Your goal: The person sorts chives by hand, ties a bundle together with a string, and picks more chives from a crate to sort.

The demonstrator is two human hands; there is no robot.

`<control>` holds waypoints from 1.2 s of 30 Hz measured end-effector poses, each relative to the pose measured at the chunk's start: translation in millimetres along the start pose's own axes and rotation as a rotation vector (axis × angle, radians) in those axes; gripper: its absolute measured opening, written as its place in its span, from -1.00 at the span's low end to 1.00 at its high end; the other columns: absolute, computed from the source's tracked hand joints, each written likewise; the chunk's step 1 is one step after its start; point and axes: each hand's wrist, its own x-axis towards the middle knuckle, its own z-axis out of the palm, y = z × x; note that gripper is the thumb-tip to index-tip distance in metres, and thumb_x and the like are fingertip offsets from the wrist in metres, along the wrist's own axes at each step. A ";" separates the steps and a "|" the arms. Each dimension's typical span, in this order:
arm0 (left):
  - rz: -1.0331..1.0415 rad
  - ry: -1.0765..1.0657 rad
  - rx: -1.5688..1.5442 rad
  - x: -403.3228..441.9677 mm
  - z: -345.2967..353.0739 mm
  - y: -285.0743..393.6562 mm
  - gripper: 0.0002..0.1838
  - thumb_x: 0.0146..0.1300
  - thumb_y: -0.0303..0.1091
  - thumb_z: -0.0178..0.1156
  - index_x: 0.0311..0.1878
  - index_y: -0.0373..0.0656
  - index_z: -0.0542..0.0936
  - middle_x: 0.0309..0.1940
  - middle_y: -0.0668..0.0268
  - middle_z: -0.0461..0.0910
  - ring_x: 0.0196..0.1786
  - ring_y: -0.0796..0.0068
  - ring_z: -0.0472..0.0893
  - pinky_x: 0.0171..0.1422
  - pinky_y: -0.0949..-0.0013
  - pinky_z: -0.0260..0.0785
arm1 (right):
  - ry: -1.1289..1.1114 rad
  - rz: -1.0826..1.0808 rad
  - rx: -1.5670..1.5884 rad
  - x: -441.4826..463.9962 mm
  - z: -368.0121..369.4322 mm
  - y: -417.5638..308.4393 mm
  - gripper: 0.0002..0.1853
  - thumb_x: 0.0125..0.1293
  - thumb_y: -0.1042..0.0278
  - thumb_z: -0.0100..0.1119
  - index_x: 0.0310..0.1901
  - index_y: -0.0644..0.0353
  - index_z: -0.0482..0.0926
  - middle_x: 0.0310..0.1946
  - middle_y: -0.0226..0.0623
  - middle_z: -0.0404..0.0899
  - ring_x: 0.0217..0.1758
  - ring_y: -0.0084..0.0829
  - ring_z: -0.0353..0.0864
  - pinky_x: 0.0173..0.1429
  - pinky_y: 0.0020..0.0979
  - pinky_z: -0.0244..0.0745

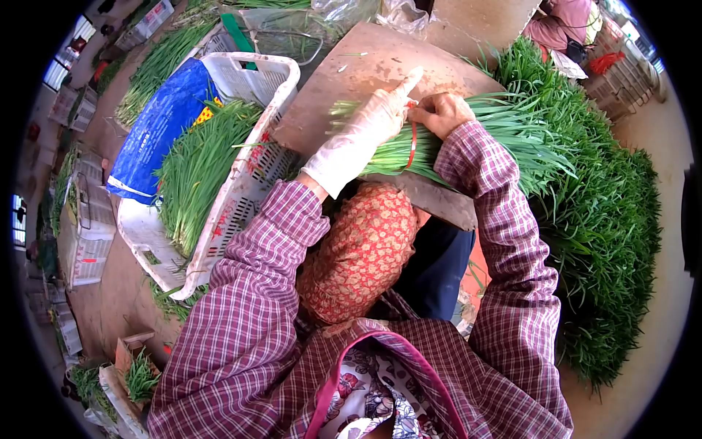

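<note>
Head view: over a stained board [402,55] beside a crate [232,192], right hand [446,113] pinches red band [413,143], grip of left hand [369,121] unclear.

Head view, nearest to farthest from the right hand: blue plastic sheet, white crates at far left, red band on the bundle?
From the right hand:
1. Red band: around the bundle, close on the left.
2. Blue plastic sheet: well left.
3. White crates: far-left edge.

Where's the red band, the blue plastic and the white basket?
Red band [414,139]: head view, middle of its strip.
Blue plastic [159,135]: head view, its middle.
White basket [240,79]: head view, far end wall.
</note>
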 end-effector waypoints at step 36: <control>-0.058 -0.174 -0.003 -10.6 -20.7 18.8 0.22 -0.14 -0.09 0.49 0.48 -0.05 -0.13 0.08 -0.15 0.46 0.14 -0.08 0.48 0.18 0.13 0.33 | 0.357 -0.058 0.344 -16.1 23.6 3.8 -0.78 0.07 0.10 0.32 -0.36 0.04 0.64 -0.46 -0.37 0.60 -0.28 -0.36 0.57 -0.12 -0.34 0.44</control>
